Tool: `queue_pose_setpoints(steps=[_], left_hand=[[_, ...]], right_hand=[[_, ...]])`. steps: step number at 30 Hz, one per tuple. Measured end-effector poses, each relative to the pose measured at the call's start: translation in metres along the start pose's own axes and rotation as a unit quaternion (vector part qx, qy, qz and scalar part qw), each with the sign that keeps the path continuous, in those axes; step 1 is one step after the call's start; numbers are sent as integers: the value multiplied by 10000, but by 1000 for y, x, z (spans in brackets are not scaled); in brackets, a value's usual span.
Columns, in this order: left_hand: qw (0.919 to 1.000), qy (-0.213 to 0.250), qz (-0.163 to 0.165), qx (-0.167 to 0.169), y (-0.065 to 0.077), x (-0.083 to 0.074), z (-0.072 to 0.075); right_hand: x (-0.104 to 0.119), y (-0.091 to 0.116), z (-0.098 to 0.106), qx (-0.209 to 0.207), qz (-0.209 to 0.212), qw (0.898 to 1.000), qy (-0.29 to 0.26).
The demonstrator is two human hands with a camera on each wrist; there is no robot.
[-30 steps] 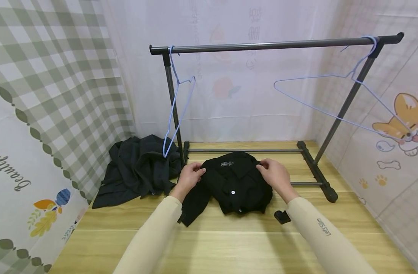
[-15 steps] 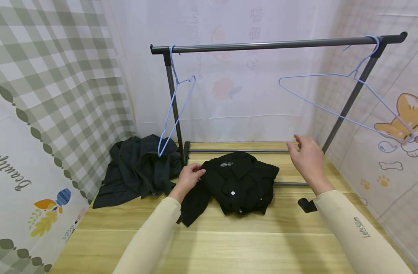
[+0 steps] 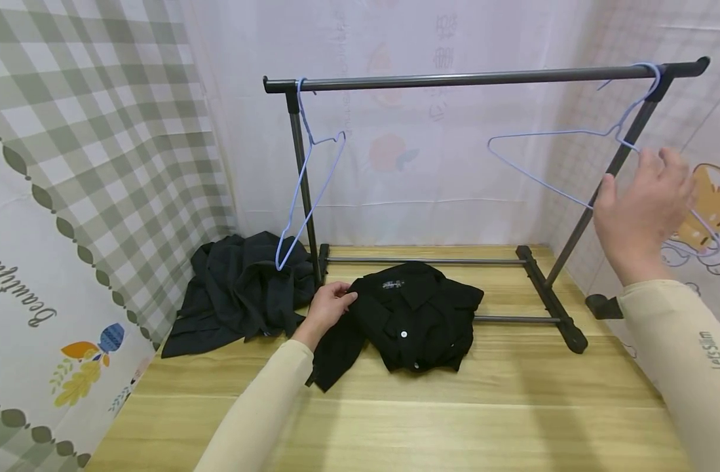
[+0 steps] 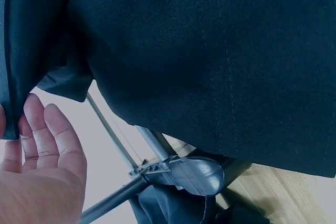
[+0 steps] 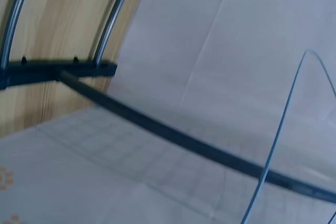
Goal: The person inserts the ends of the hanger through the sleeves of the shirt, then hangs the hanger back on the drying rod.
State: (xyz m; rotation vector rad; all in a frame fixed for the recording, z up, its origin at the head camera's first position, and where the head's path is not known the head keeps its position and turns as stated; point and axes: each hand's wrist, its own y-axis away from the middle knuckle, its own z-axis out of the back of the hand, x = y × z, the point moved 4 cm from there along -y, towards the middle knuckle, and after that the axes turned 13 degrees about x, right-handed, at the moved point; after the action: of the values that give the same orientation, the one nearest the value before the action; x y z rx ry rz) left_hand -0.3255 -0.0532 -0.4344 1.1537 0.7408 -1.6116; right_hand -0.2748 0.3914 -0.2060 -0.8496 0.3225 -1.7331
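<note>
A black shirt point(image 3: 418, 314) with white buttons and a collar label lies bunched on the table. My left hand point(image 3: 327, 307) pinches its left shoulder; in the left wrist view that hand point(image 4: 50, 161) has the cloth edge between thumb and fingers. My right hand point(image 3: 643, 206) is raised at the right, fingers spread, in front of a blue hanger point(image 3: 548, 134) on the rail. Part of this hanger is hidden behind the hand, and I cannot tell whether they touch. The right wrist view shows a bent part of the hanger point(image 5: 283, 114) but no hand.
A black clothes rack point(image 3: 454, 80) stands over the table point(image 3: 430, 426). A second blue hanger point(image 3: 301, 177) hangs at its left end. Another dark garment point(image 3: 242, 292) lies heaped at the left. Printed curtains point(image 3: 118, 131) enclose the sides and back.
My right hand has let go of the shirt's right shoulder and risen to the right, up to the right hanger. My left hand has stayed on the shirt.
</note>
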Motion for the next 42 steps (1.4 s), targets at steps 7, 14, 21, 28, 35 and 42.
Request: queue_pose_setpoints(steps=[7, 14, 21, 28, 35, 42], left_hand=[[10000, -18, -25, 40, -4, 4, -3], [10000, -46, -22, 73, -4, 1, -4], [10000, 3, -15, 90, -5, 0, -5], [9998, 51, 120, 151, -3, -2, -5], [9997, 48, 171, 184, -3, -1, -5], [9996, 126, 178, 150, -4, 1, -4]], right_hand=[[-28, -26, 8, 1288, -860, 9863, 559], [-29, -33, 3, 1584, -837, 9838, 39], [-19, -33, 1, 1132, -1221, 9838, -662], [-11, -30, 2, 400, -1303, 9781, -1575], [-5, -17, -6, -291, -649, 9738, -2161], [-6, 11, -22, -584, 170, 9800, -1895]])
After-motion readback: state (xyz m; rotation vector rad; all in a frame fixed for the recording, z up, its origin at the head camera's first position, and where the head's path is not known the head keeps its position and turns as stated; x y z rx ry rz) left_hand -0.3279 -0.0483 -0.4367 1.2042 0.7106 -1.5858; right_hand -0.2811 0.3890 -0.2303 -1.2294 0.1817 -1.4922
